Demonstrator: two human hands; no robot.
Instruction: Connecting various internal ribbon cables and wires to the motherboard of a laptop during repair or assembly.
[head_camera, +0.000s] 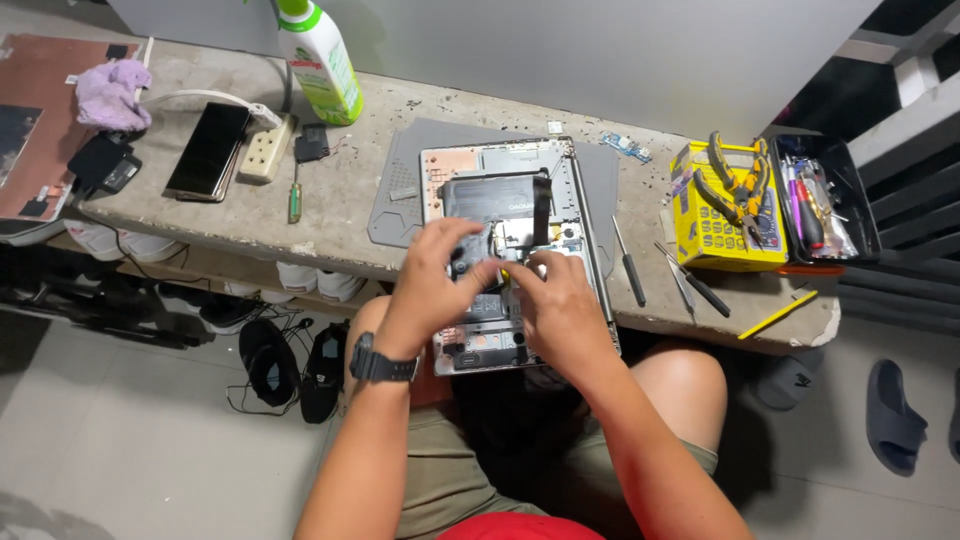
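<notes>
Left hand (432, 275): reaching in over the near half of the opened laptop (505, 215), fingers (462, 234) bent down onto the dark parts inside; whether they are pinching anything cannot be told. A black watch (378, 362) is sitting on the wrist.
Right hand (560, 305): lying just beside the left one, fingertips pressing on the inside of the laptop near a small yellow piece (505, 274); whether it is gripping anything is hidden.
Hands together: nearly touching, both working at the same spot.
Laptop: lying open-backed at the counter's (340, 190) near edge, its near end hanging past that edge over the person's lap, its far end resting on a grey mat (400, 200). A black ribbon (541, 208) is running down its inside.
Right of laptop: two screwdrivers (630, 265) and tweezers (682, 285) are lying on the counter, with a yellow stick (778, 314) near the right near corner.
Right end: a yellow box (715, 235) is carrying pliers (738, 182); a black tray (830, 200) of tools is standing beside it.
Far edge: a white-and-green bottle (320, 60) is standing near the wall.
Left part: a phone (208, 150) is lying face up beside a power strip (267, 148), with a green-handled screwdriver (295, 195) and a small black part (312, 143) near it.
Left end: a purple cloth (112, 93) is lying crumpled on a brown board (40, 110), with a black charger (100, 160) beside it.
Floor: sandals (890, 415) are lying at the right.
</notes>
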